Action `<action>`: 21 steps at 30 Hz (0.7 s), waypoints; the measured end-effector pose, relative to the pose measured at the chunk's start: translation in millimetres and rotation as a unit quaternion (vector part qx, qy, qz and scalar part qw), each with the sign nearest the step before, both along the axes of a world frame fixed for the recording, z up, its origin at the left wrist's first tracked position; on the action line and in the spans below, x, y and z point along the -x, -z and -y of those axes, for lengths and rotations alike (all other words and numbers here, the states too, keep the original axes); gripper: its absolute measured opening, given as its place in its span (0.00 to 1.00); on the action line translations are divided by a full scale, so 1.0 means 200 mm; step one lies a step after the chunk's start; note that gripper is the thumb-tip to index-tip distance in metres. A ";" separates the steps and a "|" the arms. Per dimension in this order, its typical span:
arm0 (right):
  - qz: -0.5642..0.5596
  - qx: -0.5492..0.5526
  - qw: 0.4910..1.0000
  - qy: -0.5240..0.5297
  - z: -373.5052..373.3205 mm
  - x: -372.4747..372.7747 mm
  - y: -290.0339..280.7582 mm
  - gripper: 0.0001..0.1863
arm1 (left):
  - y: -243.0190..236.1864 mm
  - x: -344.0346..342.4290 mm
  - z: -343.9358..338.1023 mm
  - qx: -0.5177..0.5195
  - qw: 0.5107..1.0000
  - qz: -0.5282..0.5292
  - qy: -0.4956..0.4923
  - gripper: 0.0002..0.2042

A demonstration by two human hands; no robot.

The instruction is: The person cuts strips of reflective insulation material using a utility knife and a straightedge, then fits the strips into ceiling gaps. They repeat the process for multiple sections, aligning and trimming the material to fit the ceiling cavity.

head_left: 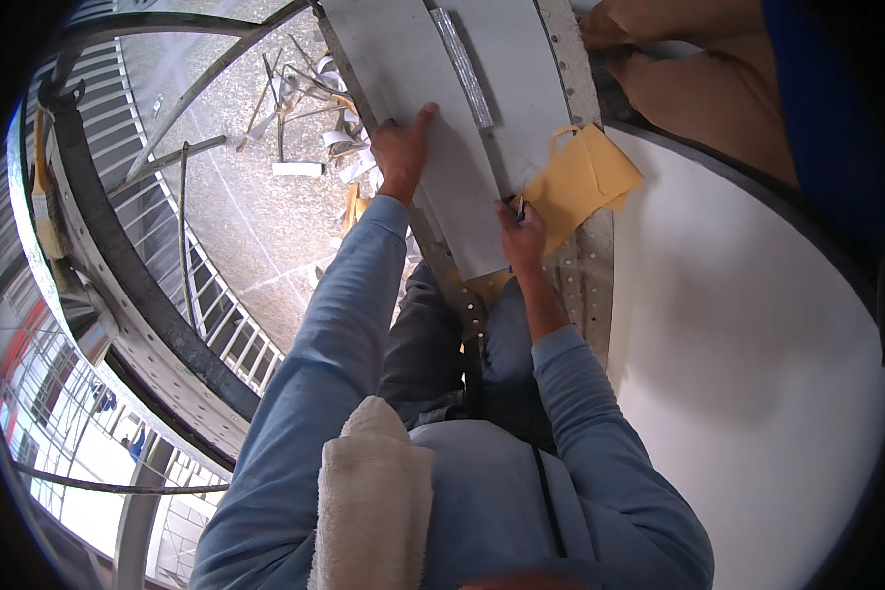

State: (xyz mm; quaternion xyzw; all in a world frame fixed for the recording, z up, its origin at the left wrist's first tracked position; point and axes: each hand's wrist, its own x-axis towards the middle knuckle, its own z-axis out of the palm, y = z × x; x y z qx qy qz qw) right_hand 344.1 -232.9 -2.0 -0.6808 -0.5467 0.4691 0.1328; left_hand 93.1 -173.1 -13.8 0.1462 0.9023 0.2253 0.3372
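1. The left hand (400,149) lies flat on a long grey-white sheet (433,128), fingers spread and the thumb stretched out toward the sheet's middle; its grip is wide and pressing, closed round nothing.
2. The right hand (523,234) sits at the sheet's near right edge, with its grip narrow and closed on a thin dark tool (519,206) whose tip points up at that edge. What kind of tool it is cannot be told.
3. The grey-white sheet runs from the top of the view down to just above the person's lap, resting on a perforated metal beam (585,265) that serves as the desk.
4. A narrow silvery strip (462,64) lies lengthwise on the sheet's upper part, well apart from both hands.
5. A yellow-tan envelope-like piece (585,182) lies just beside the right hand, partly under the sheet's right edge and over the beam.
6. Both forearms are in light blue sleeves (339,324), and a cream towel (374,501) hangs at the person's chest.
7. At the upper right, another person's arm (688,84) rests near the beam, next to a curved white surface (757,374).
8. To the left, far below, lie a speckled stone floor (256,216) with scattered metal offcuts (305,98) and a curved dark railing (118,256).
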 end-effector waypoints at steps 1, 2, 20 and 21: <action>-0.005 0.014 1.000 0.005 -0.01 -0.01 0.00 0.21 | 0.00 0.00 0.00 0.007 1.000 0.008 -0.002 0.41; -0.001 0.014 1.000 0.006 -0.01 -0.01 0.01 0.22 | -0.01 0.00 -0.01 0.012 1.000 0.016 -0.006 0.41; 0.024 0.033 0.999 0.012 -0.02 0.00 0.01 0.23 | -0.06 0.01 -0.02 0.020 1.000 0.021 0.009 0.41; 0.018 0.038 0.999 0.017 -0.02 0.00 0.01 0.23 | -0.06 0.01 -0.02 0.019 1.000 0.021 0.008 0.41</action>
